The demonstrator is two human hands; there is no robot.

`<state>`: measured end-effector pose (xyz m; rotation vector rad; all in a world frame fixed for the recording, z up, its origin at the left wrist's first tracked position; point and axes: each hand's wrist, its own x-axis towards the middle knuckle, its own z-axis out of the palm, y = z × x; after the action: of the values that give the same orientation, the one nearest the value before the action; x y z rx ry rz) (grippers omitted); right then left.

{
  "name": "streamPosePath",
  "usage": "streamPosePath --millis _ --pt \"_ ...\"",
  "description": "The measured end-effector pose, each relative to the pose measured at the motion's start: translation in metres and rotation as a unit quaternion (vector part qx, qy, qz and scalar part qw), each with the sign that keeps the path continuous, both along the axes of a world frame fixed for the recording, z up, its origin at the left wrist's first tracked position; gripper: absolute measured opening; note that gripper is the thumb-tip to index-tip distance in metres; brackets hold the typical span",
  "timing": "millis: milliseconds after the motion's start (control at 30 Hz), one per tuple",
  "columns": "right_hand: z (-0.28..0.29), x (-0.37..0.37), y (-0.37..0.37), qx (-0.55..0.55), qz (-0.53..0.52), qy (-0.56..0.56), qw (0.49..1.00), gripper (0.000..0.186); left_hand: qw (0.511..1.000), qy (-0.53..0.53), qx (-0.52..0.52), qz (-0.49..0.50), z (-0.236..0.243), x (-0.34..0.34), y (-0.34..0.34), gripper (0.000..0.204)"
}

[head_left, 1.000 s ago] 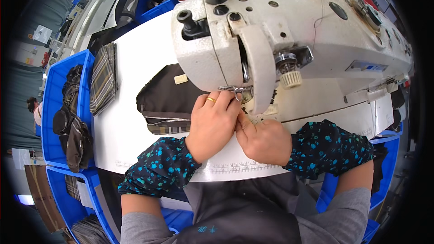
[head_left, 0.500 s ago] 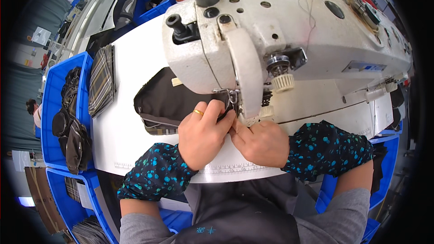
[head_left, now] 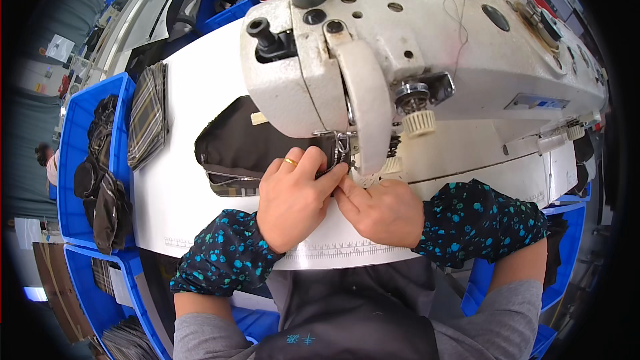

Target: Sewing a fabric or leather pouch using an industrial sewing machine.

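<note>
A dark fabric piece with a zipper along its edge (head_left: 247, 143) lies on the white table, its right end under the presser foot (head_left: 342, 143) of a white sewing machine (head_left: 453, 47). My left hand (head_left: 293, 197), with a ring on one finger, presses on the piece near the foot, thumb and fingers closed on its zipper edge. Close beside it, my right hand (head_left: 387, 212) is closed, its fingertips pinching the edge by my left thumb. Both hands hide the part of the edge between them. Patterned dark sleeve covers (head_left: 483, 223) wrap both forearms.
Left of the table stands a blue bin (head_left: 70, 207) with dark pouches, beside a stack of plaid fabric pieces (head_left: 150, 113). Another blue bin (head_left: 80, 287) is below it. A ruler strip (head_left: 353, 251) runs along the table's front edge.
Both hands have shifted very slightly left and stay at the presser foot. More of the zipper teeth show beside the foot. The whole view has also shifted a little.
</note>
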<state>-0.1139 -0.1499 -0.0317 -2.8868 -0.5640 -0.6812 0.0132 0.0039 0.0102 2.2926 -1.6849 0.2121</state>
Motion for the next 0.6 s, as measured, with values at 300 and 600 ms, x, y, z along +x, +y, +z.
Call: streamPosePath --millis 300,600 --pt "-0.002 -0.001 0.001 -0.002 -0.025 0.0 1.0 0.022 1.0 0.015 0.025 0.002 0.008 -0.003 -0.004 0.033" --pt "0.0 0.011 -0.005 -0.006 -0.066 0.03 0.997 0.027 0.999 0.042 -0.001 0.009 0.003 0.011 -0.016 0.032"
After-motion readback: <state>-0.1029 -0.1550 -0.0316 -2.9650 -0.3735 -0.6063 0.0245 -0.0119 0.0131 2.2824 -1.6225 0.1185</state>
